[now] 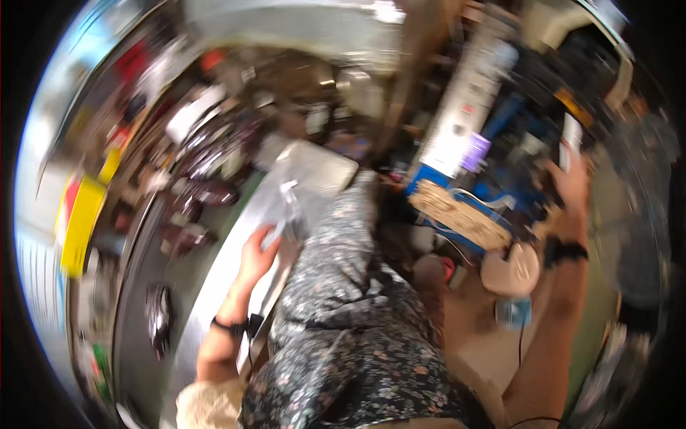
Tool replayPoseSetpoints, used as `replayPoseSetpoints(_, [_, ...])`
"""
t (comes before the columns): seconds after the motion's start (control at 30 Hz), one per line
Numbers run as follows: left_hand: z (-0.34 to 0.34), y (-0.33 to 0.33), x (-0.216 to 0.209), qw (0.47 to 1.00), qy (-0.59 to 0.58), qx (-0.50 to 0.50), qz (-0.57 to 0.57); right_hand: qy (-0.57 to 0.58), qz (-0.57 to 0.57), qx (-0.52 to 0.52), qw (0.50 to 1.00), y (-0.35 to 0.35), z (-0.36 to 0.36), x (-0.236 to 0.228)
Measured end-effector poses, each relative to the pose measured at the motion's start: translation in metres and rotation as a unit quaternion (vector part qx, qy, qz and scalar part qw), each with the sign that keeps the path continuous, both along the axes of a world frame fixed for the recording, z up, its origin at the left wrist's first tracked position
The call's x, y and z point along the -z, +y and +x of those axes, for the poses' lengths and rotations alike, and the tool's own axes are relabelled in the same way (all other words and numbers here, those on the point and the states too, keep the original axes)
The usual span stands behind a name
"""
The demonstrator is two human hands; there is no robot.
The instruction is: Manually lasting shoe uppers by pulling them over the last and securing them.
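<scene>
My left hand point(259, 256) is over a pale metal ledge point(214, 297), thumb and fingers apart, with nothing visible in it. Just beyond its fingertips lies a crumpled, see-through grey piece point(289, 200). On the far right, my right hand point(570, 184) reaches forward and grips a narrow white object point(570, 137); blur hides its kind. Dark straps circle both wrists. Close by the right hand stands a blue machine or rack point(446, 177) with a worn wooden board point(457, 214) along its front.
Glossy dark maroon, shoe-like pieces point(158, 320) lie on a dark belt point(136, 286) at left, with several more heaped farther up. A yellow panel point(83, 225) borders the left side. A pale rounded pad point(510, 270) sits below the board. Dark flowered cloth point(357, 322) covers my lap.
</scene>
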State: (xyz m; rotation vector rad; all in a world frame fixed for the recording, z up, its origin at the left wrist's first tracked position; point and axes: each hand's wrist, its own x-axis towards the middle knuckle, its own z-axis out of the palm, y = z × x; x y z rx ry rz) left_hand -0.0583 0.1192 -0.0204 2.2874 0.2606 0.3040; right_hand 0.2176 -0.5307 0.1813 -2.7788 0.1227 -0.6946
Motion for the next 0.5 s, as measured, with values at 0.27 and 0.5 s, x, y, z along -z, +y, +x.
replayPoseSetpoints(0.27, [0.106,0.149,0.006,0.934,0.019,-0.263,0.240,0.034,-0.063,-0.062,0.996,-0.077,0.102,0.018])
replayPoseSetpoints(0.5, [0.186,0.177,0.004,0.946,0.240,-0.175,0.129,0.062,-0.083,-0.059,0.993,-0.130,0.160,0.008])
